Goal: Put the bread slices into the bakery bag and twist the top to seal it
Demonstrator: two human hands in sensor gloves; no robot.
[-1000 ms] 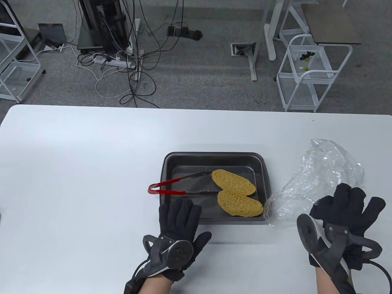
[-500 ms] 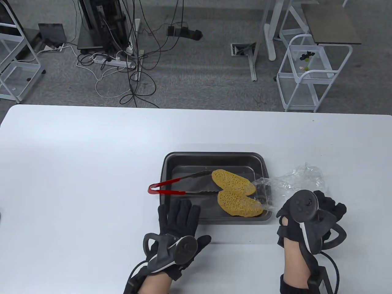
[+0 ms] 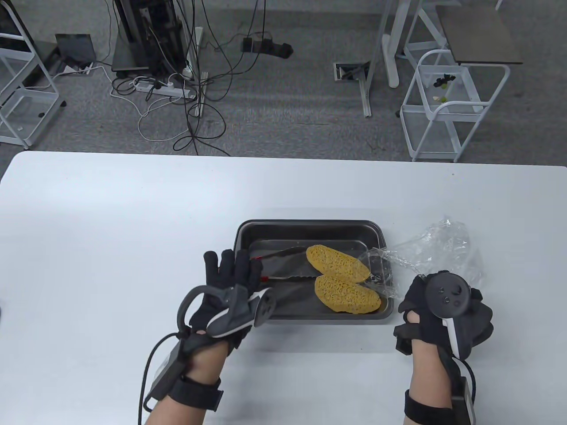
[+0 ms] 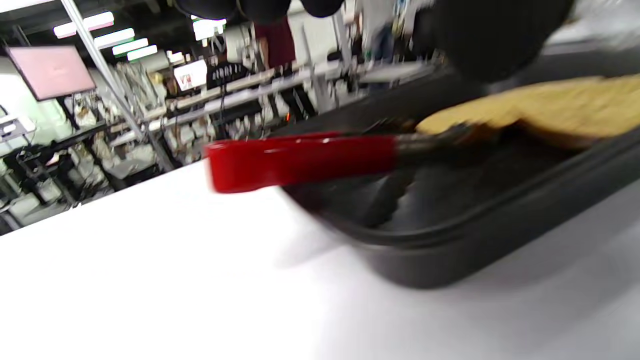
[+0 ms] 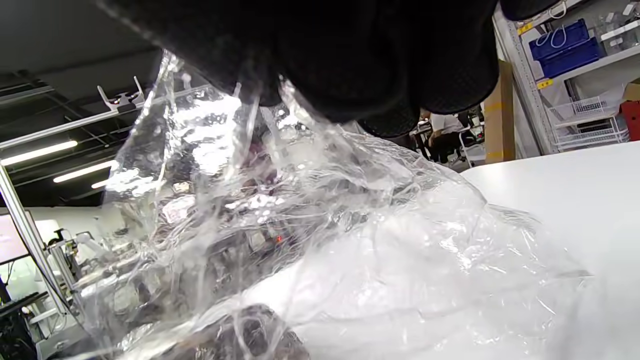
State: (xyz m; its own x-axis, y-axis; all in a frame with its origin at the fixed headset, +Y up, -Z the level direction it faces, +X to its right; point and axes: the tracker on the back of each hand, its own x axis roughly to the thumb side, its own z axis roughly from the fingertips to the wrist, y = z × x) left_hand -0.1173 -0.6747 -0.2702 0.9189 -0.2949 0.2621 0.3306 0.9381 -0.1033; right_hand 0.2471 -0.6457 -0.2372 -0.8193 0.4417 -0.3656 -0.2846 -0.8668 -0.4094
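Two yellow bread slices [image 3: 337, 263] [image 3: 347, 294] lie in a dark baking tray [image 3: 310, 227]. Red-handled tongs [image 4: 300, 160] rest on the tray's left rim, their tips beside the bread [image 4: 540, 107]. My left hand [image 3: 230, 270] hovers over the red handles with straight fingers, hiding most of them in the table view; I see no grip. My right hand [image 3: 416, 303] grips a crumpled clear plastic bag [image 3: 443, 248] just right of the tray. One bag edge hangs over the tray's right rim. In the right wrist view the bag [image 5: 325, 240] hangs from my curled fingers [image 5: 350, 60].
The white table [image 3: 110, 221] stretches wide to the left and behind the tray. Beyond the far edge are floor cables and a white wire cart [image 3: 447, 106]. The table's right edge lies close to the bag.
My left hand slid left and forward from the tray's near rim to above the tongs' handles. My right hand gathered the bag and drew it left, up to the tray's right rim.
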